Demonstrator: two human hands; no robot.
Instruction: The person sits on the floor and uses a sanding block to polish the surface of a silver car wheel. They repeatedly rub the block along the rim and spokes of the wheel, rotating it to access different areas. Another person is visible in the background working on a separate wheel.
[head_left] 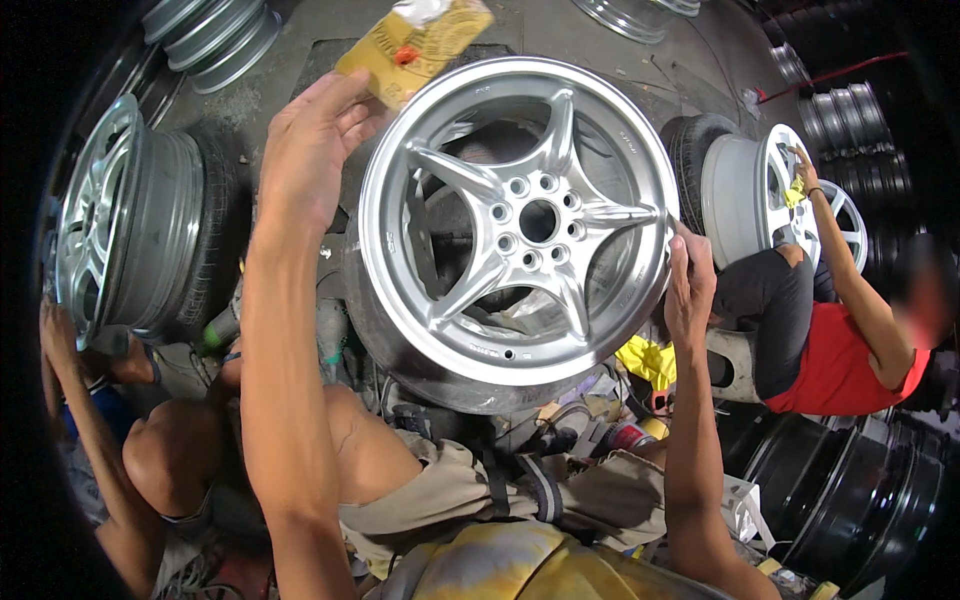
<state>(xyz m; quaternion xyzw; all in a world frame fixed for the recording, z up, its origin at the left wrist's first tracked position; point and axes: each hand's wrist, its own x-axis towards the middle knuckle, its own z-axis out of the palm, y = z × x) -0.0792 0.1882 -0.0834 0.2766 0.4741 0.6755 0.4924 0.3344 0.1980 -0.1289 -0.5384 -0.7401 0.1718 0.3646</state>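
Observation:
My left hand (318, 140) is raised beyond the wheel's upper left, pinching a yellow printed sheet or card (440, 50). A white lump and an orange-red blob sit on that card. In front of me a silver alloy wheel rim (490, 270) lies face up, with six spokes and several bolt holes around its centre bore. Under it a black tyre (430, 382) is partly hidden by the rim. My right hand (690, 280) grips the rim's right edge, its fingers partly hidden.
On the left, another silver rim (95, 225) stands by a tyre, a person's hand at its edge. At right, a person in red (840, 355) holds a yellow cloth against a white wheel (790, 185). Black rims (850, 490) lie lower right. Yellow cloth (648, 362) and clutter lie below my wheel.

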